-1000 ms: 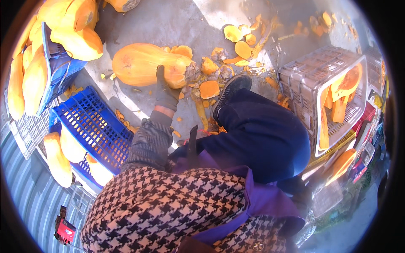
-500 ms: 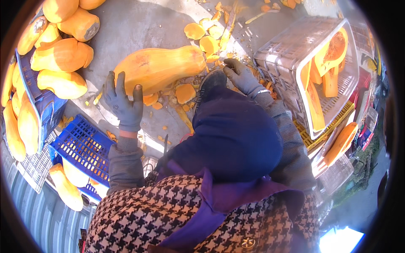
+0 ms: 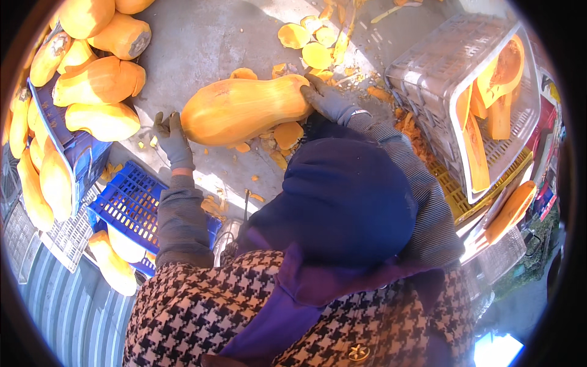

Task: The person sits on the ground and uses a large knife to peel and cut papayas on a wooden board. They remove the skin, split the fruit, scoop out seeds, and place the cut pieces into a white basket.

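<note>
A long orange pumpkin (image 3: 244, 111) lies crosswise in front of me, its thicker end to the left. My left hand (image 3: 176, 145), in a grey glove, is at that thick end with bent fingers against it. Around the narrower right end my right hand (image 3: 330, 103), also gloved, has its fingers closed. Cut round slices (image 3: 317, 55) of pumpkin are scattered on the ground beyond the pumpkin, and more trimmings (image 3: 287, 134) lie on its near side. My raised knee, in dark cloth, fills the middle and hides part of the ground.
Whole pumpkins (image 3: 98, 81) are heaped at the far left, some in a blue crate (image 3: 85, 160). Another blue crate (image 3: 131, 199) stands nearer. At right, a pale crate (image 3: 422, 79) tipped on its side holds cut pumpkin pieces, over a yellow crate (image 3: 449, 199).
The pumpkin has shifted a little toward me. My right hand has come up from beside the shoe to its right end. My left fingers, spread before, are now bent at its left end.
</note>
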`<state>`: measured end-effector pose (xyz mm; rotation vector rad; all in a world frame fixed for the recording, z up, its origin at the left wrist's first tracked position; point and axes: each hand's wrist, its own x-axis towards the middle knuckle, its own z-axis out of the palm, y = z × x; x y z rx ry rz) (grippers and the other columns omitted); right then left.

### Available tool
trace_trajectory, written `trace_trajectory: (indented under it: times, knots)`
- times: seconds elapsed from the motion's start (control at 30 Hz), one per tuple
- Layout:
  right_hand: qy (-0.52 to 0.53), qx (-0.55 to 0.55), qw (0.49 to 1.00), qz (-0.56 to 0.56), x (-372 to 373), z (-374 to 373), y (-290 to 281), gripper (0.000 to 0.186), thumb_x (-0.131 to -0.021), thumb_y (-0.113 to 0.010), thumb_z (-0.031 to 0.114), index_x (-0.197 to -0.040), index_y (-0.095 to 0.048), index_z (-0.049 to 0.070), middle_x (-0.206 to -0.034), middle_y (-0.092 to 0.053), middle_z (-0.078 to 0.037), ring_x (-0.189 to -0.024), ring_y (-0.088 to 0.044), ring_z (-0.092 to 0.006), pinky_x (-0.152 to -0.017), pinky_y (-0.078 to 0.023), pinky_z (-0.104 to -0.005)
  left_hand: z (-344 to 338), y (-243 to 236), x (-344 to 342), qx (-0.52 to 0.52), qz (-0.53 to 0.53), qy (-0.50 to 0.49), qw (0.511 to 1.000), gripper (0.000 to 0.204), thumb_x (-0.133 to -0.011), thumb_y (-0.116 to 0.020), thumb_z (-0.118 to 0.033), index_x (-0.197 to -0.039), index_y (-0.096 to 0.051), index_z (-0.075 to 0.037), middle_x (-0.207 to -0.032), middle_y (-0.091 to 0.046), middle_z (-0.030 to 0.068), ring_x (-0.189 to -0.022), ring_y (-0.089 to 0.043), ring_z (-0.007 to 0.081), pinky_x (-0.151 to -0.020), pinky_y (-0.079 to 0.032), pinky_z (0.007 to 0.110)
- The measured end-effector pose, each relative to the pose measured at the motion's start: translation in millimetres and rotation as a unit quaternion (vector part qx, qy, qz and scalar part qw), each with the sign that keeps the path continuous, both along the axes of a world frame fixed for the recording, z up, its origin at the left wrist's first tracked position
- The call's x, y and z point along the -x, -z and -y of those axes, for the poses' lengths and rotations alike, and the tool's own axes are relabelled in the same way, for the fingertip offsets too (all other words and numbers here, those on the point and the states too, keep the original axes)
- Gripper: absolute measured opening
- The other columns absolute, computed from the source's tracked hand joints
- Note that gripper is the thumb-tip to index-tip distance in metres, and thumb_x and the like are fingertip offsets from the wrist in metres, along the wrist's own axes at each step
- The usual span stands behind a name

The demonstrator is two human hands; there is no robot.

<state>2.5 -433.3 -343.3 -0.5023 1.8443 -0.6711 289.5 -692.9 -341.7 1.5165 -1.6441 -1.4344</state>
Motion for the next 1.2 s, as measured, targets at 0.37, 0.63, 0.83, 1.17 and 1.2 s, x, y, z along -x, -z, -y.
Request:
trace_trajectory:
  times: [0.37,0.63,0.83,1.17,1.2]
  knots:
    - [0.067,-0.032,0.996,0.053,4,-11,-24,0.079,-0.083,-0.052,0.053,-0.145,-0.030,0.009,-0.135,-0.047,-0.028,-0.124,-0.048,-0.0415,-0.105,-0.036,-0.0462,6,-16,24,-0.375,-0.057,0.035,0.925,0.055,-0.094,-0.051,-0.044,-0.133,-0.048,-0.005,-0.136,-0.050,0.0105,-0.123,-0.049,0.0254,-0.105,-0.037,0.040]
    - [0.327,0.125,0.910,-0.224,4,-141,-169,0.083,-0.081,-0.061,0.054,-0.139,-0.034,0.002,-0.132,-0.042,-0.029,-0.123,-0.045,-0.0413,-0.104,-0.038,-0.0438,-85,-97,143,-0.332,-0.289,0.270,0.856,0.053,-0.095,-0.048,-0.039,-0.136,-0.044,-0.005,-0.137,-0.048,0.0128,-0.124,-0.046,0.0247,-0.106,-0.037,0.037]
    - [0.538,0.230,0.729,-0.355,-12,-243,-270,0.079,-0.085,-0.064,0.046,-0.137,-0.034,-0.006,-0.132,-0.047,-0.022,-0.125,-0.045,-0.0282,-0.104,-0.036,-0.0368,-175,-239,282,-0.141,-0.346,0.522,0.766,0.055,-0.092,-0.056,-0.031,-0.136,-0.043,-0.001,-0.132,-0.050,0.0132,-0.119,-0.049,0.0233,-0.105,-0.036,0.033]
    - [0.687,0.191,0.578,-0.397,-68,-469,-312,0.080,-0.085,-0.062,0.053,-0.138,-0.039,-0.002,-0.122,-0.055,-0.023,-0.104,-0.060,-0.0247,-0.088,-0.050,-0.0346,-425,-325,394,-0.179,-0.223,0.710,0.643,0.054,-0.082,-0.074,-0.022,-0.128,-0.054,-0.001,-0.116,-0.061,0.0088,-0.103,-0.059,0.0171,-0.087,-0.050,0.027]
    - [0.700,0.180,0.568,-0.393,-75,-484,-305,0.079,-0.084,-0.062,0.052,-0.138,-0.040,-0.002,-0.121,-0.056,-0.024,-0.104,-0.061,-0.0268,-0.088,-0.050,-0.0353,-446,-320,393,-0.192,-0.220,0.718,0.632,0.052,-0.082,-0.074,-0.022,-0.125,-0.056,0.000,-0.112,-0.063,0.0091,-0.103,-0.060,0.0170,-0.083,-0.052,0.027]
